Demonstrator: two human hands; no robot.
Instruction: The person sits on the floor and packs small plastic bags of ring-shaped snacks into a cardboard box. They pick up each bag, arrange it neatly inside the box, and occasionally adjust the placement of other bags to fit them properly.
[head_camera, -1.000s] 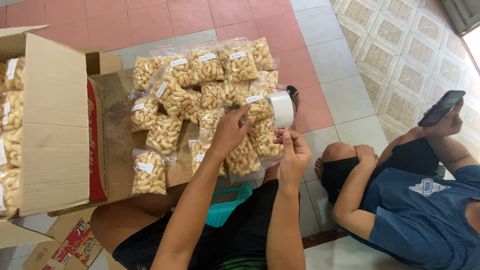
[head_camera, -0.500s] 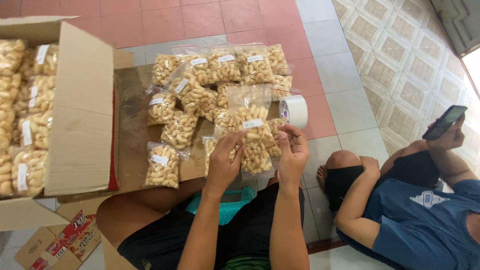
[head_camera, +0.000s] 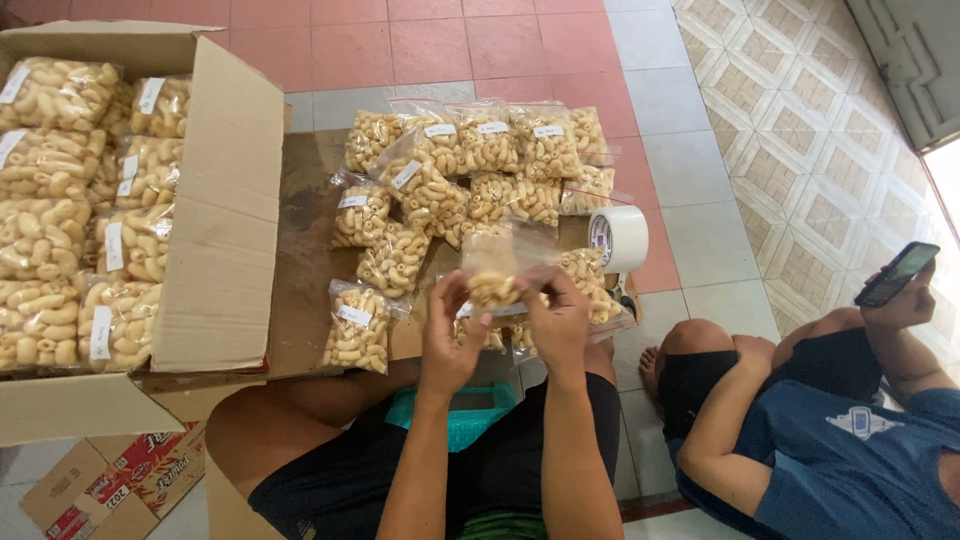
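Head view, seen from above as I watch remotely: my left hand (head_camera: 450, 335) and right hand (head_camera: 556, 318) are close together, both pinched on one clear snack bag (head_camera: 497, 268) raised just over the cardboard sheet (head_camera: 303, 260). I judge the fingertips to be gripping its lower part, while its upper part stands loose above them; I cannot tell whether the mouth is sealed.

Risks, as I judge them:
- If the mouth is unsealed, a tilt could spill the pale curled pieces onto the filled bags (head_camera: 470, 165) lying directly beneath and beyond.
- A hard pinch could crush the brittle contents.
- A slack grip on slick film could let the bag slip down among the pile, disturbing the labelled packets.
- The tape roll (head_camera: 620, 238) stands on edge just beside the right hand; a nudge from the wrist could set it rolling off toward the tiled floor (head_camera: 700, 150).
- The seated person (head_camera: 830, 440) at my right, holding a phone (head_camera: 897, 274), sits near enough for an elbow to bump.

The open carton (head_camera: 215, 200) of packed bags lies well to the left.
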